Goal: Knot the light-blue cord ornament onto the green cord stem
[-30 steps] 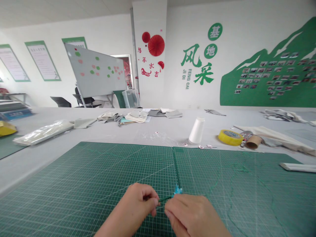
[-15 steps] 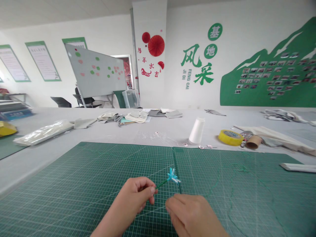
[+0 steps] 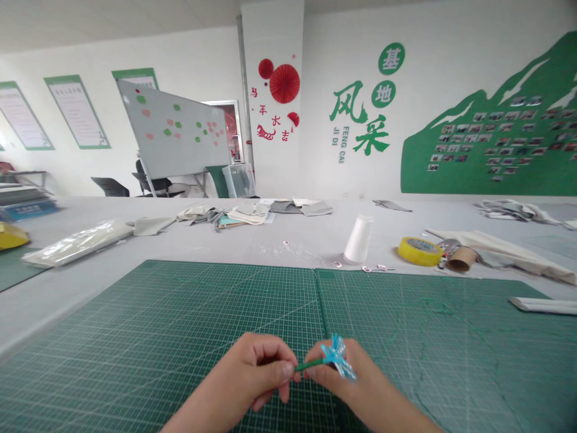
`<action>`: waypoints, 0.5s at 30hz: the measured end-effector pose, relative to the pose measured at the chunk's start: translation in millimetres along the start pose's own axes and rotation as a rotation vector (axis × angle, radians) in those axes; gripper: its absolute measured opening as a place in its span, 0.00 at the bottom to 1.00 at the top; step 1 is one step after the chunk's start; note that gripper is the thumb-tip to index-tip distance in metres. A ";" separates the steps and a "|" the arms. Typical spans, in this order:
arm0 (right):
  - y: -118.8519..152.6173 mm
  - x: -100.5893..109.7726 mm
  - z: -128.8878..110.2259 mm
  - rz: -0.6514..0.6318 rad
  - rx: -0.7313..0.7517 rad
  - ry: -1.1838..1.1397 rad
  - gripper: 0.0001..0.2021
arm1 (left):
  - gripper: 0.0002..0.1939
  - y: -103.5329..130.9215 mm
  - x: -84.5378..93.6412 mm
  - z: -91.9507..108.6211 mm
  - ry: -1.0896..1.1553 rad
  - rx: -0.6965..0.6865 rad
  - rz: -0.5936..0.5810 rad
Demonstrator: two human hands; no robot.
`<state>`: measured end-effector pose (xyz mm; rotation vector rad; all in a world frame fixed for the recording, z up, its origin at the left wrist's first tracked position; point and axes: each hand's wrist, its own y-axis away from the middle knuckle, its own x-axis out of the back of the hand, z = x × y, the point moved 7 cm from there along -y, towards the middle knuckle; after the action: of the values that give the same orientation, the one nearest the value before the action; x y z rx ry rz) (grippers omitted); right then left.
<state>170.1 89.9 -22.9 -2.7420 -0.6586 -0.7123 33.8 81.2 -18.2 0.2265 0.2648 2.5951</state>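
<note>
From where I stood, the two bare hands were close together, low over the green cutting mats on the grey tabletop. The left hand had a narrow grip, thumb and fingertips pinched on the end of a thin green stem. The stem ran slightly upward to a small blue flower with loose, glittery strands, which stood out in front of the right hand. That hand's thumb and forefinger were drawn together just beside the stem; whether they actually pinched it, I could not tell. Behind the mats stood a white cone of thread, with a yellow roll of tape farther right and a brown cardboard tube beside it. Over on the left lay a clear plastic packet, and pieces of grey and cream cloth were spread toward the far edge.
</note>
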 end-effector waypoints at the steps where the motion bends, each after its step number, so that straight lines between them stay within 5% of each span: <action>1: -0.6 0.8 -0.2 -0.008 0.005 -0.040 0.11 | 0.10 0.6 -2.2 -0.5 -0.014 0.005 -0.025; 15: -1.5 -3.9 9.7 -0.183 -0.060 -0.270 0.07 | 0.10 7.8 -21.4 -2.3 -0.300 0.104 -0.140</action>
<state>170.3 93.0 -33.0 -2.8879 -0.9696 -0.4045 47.8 63.3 -21.0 0.6059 0.2951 2.3720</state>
